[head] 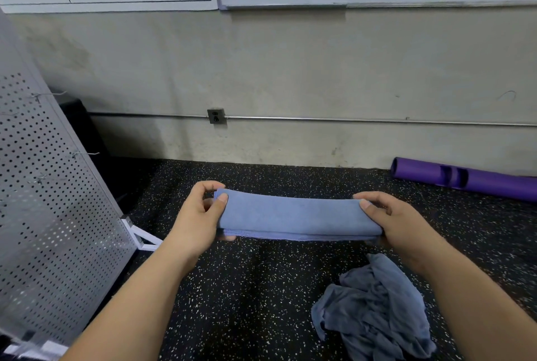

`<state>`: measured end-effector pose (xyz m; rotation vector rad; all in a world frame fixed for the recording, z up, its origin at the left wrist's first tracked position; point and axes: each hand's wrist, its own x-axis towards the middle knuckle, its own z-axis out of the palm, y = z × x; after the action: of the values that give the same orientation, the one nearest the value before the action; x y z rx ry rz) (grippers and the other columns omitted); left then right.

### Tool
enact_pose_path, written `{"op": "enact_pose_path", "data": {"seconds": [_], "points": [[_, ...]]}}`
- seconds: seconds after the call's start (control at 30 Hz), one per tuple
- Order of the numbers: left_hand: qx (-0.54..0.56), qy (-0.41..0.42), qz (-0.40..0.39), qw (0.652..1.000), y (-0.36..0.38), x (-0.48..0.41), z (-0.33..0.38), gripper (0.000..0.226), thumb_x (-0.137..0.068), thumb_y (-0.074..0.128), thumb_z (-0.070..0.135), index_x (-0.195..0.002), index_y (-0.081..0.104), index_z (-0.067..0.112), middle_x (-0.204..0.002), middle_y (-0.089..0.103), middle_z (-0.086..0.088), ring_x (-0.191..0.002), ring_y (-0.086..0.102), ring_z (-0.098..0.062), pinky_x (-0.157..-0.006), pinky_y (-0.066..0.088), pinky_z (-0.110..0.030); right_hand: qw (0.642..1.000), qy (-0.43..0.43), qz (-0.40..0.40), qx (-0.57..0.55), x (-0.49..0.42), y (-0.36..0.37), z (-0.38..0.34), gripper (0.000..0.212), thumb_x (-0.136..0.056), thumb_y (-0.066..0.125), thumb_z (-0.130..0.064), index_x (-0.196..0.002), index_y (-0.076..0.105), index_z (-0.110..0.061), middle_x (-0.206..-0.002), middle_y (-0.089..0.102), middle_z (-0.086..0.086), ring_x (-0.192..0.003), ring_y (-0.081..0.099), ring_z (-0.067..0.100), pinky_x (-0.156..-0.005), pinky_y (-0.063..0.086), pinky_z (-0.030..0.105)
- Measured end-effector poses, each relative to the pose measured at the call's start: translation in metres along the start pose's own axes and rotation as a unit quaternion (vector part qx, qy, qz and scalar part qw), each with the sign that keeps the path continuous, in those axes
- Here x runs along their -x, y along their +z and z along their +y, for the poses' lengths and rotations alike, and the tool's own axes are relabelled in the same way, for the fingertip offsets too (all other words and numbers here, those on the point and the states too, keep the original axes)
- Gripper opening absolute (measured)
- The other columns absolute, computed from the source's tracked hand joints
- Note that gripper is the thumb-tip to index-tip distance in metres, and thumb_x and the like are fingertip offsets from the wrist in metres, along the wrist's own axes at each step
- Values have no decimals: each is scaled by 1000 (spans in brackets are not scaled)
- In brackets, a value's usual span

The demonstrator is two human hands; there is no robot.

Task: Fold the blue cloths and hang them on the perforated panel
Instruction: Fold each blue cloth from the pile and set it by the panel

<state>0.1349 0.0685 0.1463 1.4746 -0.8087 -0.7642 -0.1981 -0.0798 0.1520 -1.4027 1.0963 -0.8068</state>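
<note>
A folded blue cloth (296, 217) is stretched level in the air between my two hands, in several layers. My left hand (200, 215) pinches its left end, thumb on top. My right hand (389, 221) grips its right end the same way. A crumpled heap of blue-grey cloths (374, 311) lies on the floor at the lower right, under my right forearm. The grey perforated panel (49, 215) stands tilted at the left, with several bare metal hooks (84, 153) sticking out of it.
The floor is black speckled rubber (261, 288). A purple roll (465, 176) lies along the concrete wall at the right. The panel's white foot (142, 237) juts out near my left wrist. A pipe and socket (216, 115) run along the wall.
</note>
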Motion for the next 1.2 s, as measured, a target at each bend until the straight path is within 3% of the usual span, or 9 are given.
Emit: {"op": "enact_pose_path", "data": {"seconds": [0.13,0.33,0.47,0.6,0.77,0.93,1.07,1.13,1.2], "points": [[23,-22,-19,999,-2,0,2,23,-108,63,18,-119,67,38,-107,66,-18,-89,69,-26,-66,64,-41,999,14,-5,-30,1,-2,0,19,-109,60,-25,-114,78,-31,-112,63,13,-81,57,22,-58,57,27],[44,-28,-53,997,-2,0,3,18,-106,63,10,-106,79,18,-112,68,-9,-93,66,-17,-73,64,-35,999,6,-2,-38,-1,-3,-2,25,-112,53,-17,-103,74,-25,-108,59,10,-79,54,22,-59,55,31],[37,-7,-70,997,-2,2,4,21,-98,73,4,-111,83,17,-96,63,7,-79,65,-2,-79,65,-36,999,4,30,-21,-3,-2,-2,31,-110,53,-14,-97,80,-22,-115,66,8,-88,58,22,-62,56,31],[-77,7,-127,989,-8,-2,-7,48,-88,85,3,-123,76,35,-128,70,-1,-102,76,-26,-89,65,-45,999,-51,15,6,1,0,-5,27,-105,63,-10,-111,80,-29,-121,71,6,-91,64,17,-72,55,31],[-254,-32,-178,950,-6,-5,-35,83,-73,94,19,-141,56,46,-129,67,6,-112,70,-16,-101,59,-40,987,-157,9,20,6,2,-10,40,-102,67,-2,-122,75,-36,-127,74,-10,-121,67,8,-105,51,34],[-440,-47,-245,863,4,-1,-42,48,-74,90,35,-114,64,40,-108,70,15,-99,68,-14,-90,59,-39,976,-215,-6,-45,16,15,-26,42,-98,72,-1,-133,68,-23,-124,78,3,-121,71,23,-103,57,41],[-525,-34,-303,794,22,12,-44,40,-81,88,38,-111,61,43,-109,67,18,-102,65,-12,-90,55,-33,970,-226,-36,-83,25,29,-40,44,-94,75,-2,-134,65,-17,-120,79,6,-116,74,27,-104,58,42],[-488,-23,-320,812,29,17,-45,43,-82,88,45,-114,59,49,-118,65,20,-110,63,-8,-103,54,-37,968,-229,-58,-80,30,38,-46,44,-92,75,0,-132,66,-17,-117,80,6,-114,75,24,-102,59,34],[-398,22,-316,861,37,21,-42,56,-82,86,49,-129,56,51,-132,61,26,-125,58,-1,-115,47,-39,969,-227,-92,-47,34,47,-48,44,-91,76,5,-129,68,-16,-115,81,4,-112,76,19,-99,58,27]]}}
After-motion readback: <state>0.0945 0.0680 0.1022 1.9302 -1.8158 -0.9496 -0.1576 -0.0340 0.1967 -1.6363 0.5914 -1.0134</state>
